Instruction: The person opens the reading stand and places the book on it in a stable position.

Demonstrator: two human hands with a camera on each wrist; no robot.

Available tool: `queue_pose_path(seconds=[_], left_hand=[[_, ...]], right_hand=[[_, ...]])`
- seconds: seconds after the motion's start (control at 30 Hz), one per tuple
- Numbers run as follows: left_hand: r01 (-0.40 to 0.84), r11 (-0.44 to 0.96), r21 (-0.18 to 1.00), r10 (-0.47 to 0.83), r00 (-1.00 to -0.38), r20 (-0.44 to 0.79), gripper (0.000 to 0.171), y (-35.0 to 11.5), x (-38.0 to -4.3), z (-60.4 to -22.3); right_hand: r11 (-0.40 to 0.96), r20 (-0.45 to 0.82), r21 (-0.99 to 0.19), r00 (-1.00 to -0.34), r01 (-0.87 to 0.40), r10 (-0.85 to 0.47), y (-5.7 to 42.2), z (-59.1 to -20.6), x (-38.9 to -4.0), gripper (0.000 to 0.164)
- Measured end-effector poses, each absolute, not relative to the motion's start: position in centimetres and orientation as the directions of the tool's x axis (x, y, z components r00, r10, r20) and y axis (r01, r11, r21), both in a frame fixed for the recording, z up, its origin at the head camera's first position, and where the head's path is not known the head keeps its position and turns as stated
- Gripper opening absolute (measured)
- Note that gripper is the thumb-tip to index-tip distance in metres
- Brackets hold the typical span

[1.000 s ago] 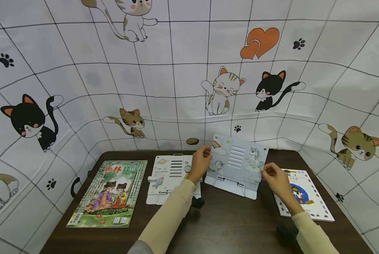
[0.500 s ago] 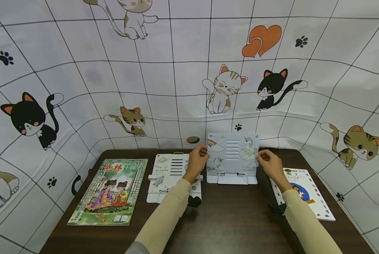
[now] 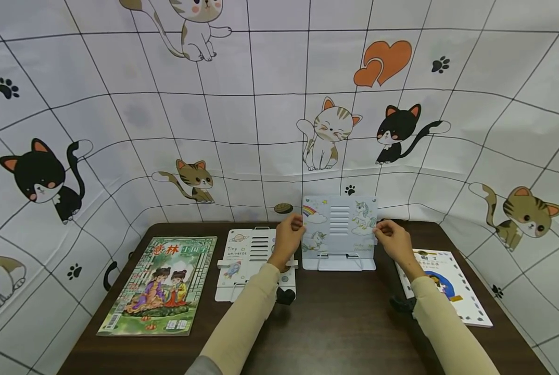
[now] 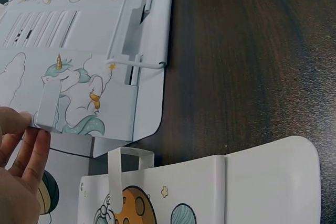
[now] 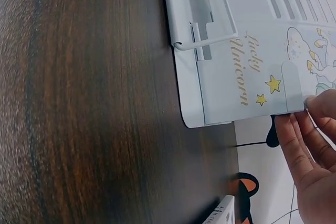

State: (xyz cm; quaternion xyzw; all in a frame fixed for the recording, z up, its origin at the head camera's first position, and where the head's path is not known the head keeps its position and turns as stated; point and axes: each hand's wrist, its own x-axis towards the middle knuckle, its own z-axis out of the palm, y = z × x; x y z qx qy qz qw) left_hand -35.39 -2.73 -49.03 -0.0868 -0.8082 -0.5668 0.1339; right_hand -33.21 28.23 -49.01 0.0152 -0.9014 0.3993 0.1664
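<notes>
A pale blue unicorn book stand [image 3: 326, 237] stands propped up at the back of the table, its wire page holder [image 4: 118, 40] along the bottom ledge. At its left edge my left hand [image 3: 286, 240] pinches a small side tab [image 4: 48, 104], thumb in front and fingers behind. My right hand [image 3: 395, 244] does the same on the opposite edge, where thumb and fingertips hold the right side tab [image 5: 292, 88]. Just left of it lies a white "Tiny universe" book stand [image 3: 232, 265], partly covered by my left forearm.
A green magazine [image 3: 160, 286] lies at the table's left. On the right is a white book [image 3: 467, 297] with a blue circle, partly under my right forearm. A cat-printed curtain [image 3: 279, 130] hangs directly behind the table's back edge [image 3: 242, 225].
The unicorn book stand has turned from a slanted angle to face front squarely and shifted left. Both hands moved with it, staying at its side edges; over the last half second little moved.
</notes>
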Motion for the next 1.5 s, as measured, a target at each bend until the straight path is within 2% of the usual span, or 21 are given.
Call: queue_pose_path(seconds=[0.17, 0.37, 0.47, 0.6, 0.73, 0.9, 1.03, 1.17, 1.33, 1.43, 1.5], left_hand=[[0.295, 0.339, 0.893, -0.017, -0.947, 0.320, 0.019, -2.8, -35.2, -49.0], [0.290, 0.404, 0.867, -0.145, -0.916, 0.374, 0.011, -2.1, -33.7, -47.9], [0.309, 0.438, 0.844, -0.158, -0.898, 0.411, 0.008, -0.9, -32.7, -47.3], [0.374, 0.439, 0.817, -0.045, -0.899, 0.436, 0.010, 1.4, -31.2, -46.6], [0.397, 0.404, 0.824, 0.080, -0.913, 0.401, 0.013, 4.0, -29.4, -46.7], [0.344, 0.360, 0.867, 0.189, -0.937, 0.293, 0.014, 7.0, -27.3, -47.9], [0.263, 0.317, 0.911, 0.266, -0.947, 0.181, 0.014, 9.1, -26.0, -49.1], [0.229, 0.346, 0.910, 0.306, -0.944, 0.121, 0.015, 10.3, -24.8, -49.5], [0.333, 0.453, 0.827, 0.306, -0.929, 0.207, 0.017, 11.3, -24.2, -50.3], [0.303, 0.453, 0.838, 0.307, -0.936, 0.172, 0.015, 11.9, -23.7, -50.5], [0.240, 0.445, 0.862, 0.313, -0.944, 0.102, 0.014, 12.3, -23.5, -50.6]], right_hand=[[0.678, 0.314, -0.715, -0.945, -0.172, 0.091, 28.5, -48.8, -33.1, 0.024], [0.688, 0.299, -0.706, -0.951, -0.164, 0.080, 30.1, -48.2, -31.9, 0.023], [0.714, 0.287, -0.685, -0.954, -0.142, 0.087, 31.5, -48.0, -30.8, 0.023], [0.746, 0.270, -0.657, -0.958, -0.109, 0.098, 33.4, -48.0, -29.4, 0.023], [0.787, 0.246, -0.612, -0.965, -0.080, 0.093, 35.3, -48.4, -28.0, 0.024], [0.832, 0.204, -0.554, -0.971, -0.012, 0.122, 37.3, -48.6, -26.5, 0.027], [0.848, 0.111, -0.523, -0.980, 0.083, 0.165, 38.6, -48.4, -25.6, 0.035], [0.861, 0.000, -0.473, -0.977, 0.187, 0.213, 39.7, -48.4, -25.1, 0.046], [0.885, -0.066, -0.391, -0.966, 0.255, 0.249, 40.6, -48.8, -24.9, 0.059], [0.896, -0.103, -0.335, -0.956, 0.293, 0.275, 40.9, -49.2, -24.8, 0.067], [0.899, -0.127, -0.306, -0.949, 0.314, 0.288, 41.0, -49.4, -24.8, 0.071]])
